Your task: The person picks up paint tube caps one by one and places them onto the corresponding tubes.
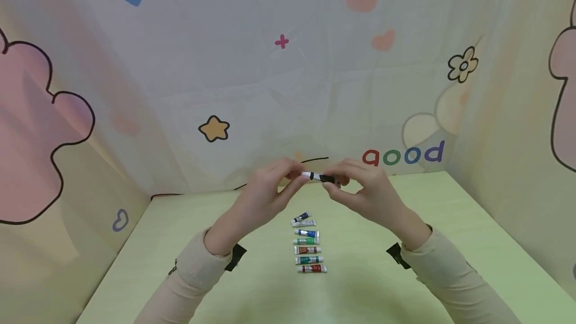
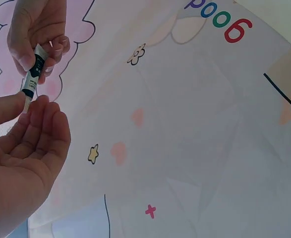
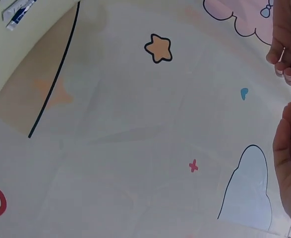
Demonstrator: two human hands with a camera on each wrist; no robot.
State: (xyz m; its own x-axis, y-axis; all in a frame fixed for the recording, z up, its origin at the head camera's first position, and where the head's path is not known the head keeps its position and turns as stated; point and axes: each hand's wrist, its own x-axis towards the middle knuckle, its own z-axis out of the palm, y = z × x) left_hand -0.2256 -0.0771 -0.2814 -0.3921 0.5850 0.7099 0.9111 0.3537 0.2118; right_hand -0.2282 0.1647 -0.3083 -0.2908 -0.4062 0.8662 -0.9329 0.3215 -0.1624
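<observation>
A small black-and-white paint tube (image 1: pixel 325 178) is held up above the far part of the table, between both hands. My left hand (image 1: pixel 265 189) pinches its white cap end between thumb and fingers. The right hand (image 1: pixel 366 191) grips the dark body near the flat end. In the left wrist view the paint tube (image 2: pixel 32 77) slants between the left hand (image 2: pixel 31 148) below and the right hand (image 2: pixel 38 34) above. Only a sliver of the tube shows at the right edge of the right wrist view, beside the right hand (image 3: pixel 289 158).
Several paint tubes (image 1: pixel 307 250) lie in a column on the pale green table (image 1: pixel 180 264), below and between the forearms. A dark blue tube (image 1: pixel 301 217) lies slanted at the far end. Printed cloth (image 1: pixel 252 89) hangs behind and on both sides.
</observation>
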